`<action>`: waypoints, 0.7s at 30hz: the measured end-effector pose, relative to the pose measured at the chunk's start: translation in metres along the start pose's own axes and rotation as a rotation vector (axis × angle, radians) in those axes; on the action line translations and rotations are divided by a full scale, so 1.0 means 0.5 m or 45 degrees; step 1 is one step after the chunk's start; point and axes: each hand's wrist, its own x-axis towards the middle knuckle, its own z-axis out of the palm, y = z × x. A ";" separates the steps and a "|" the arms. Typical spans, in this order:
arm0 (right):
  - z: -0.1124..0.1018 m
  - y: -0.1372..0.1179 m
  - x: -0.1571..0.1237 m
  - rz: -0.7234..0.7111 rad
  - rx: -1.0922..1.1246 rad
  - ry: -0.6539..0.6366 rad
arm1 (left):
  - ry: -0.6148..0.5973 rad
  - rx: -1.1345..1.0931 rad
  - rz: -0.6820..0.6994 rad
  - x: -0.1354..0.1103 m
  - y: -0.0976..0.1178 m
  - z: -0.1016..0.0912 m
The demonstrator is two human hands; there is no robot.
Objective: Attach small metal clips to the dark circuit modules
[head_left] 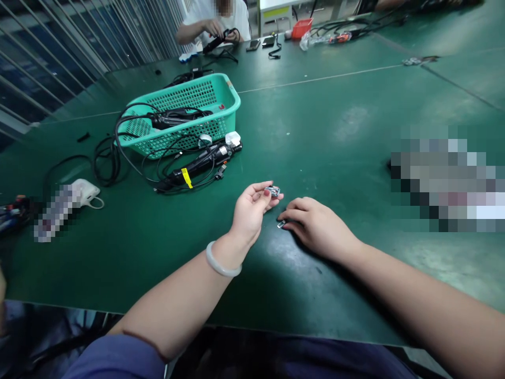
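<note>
Between thumb and fingers, my left hand pinches a small dark part with shiny metal bits, held just above the green table. A pale bangle circles that wrist. Close by on the right, my right hand has its thumb and forefinger closed on a small flat rectangular metal piece at the table surface. The two hands are near each other but apart. Both small items are too tiny for me to tell their exact kind.
A turquoise basket with black corded devices stands beyond my left hand. A black corded handheld device with a yellow tag lies before it, cables trailing left. A blurred block lies right. Across the green table, a person handles a black device.
</note>
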 end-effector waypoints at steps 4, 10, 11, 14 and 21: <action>-0.007 0.001 -0.001 -0.066 -0.094 -0.036 | -0.018 0.009 0.010 -0.003 -0.001 0.000; -0.024 0.013 -0.008 0.066 -0.056 -0.006 | -0.053 0.065 -0.003 -0.001 -0.002 -0.001; -0.023 0.014 -0.008 0.098 -0.058 0.001 | -0.067 0.074 0.000 -0.001 -0.002 -0.002; -0.013 0.013 -0.002 0.182 -0.097 0.006 | -0.094 0.080 0.010 0.000 -0.003 -0.002; -0.004 0.014 0.009 0.204 -0.135 -0.012 | -0.106 0.123 0.017 -0.001 -0.002 0.000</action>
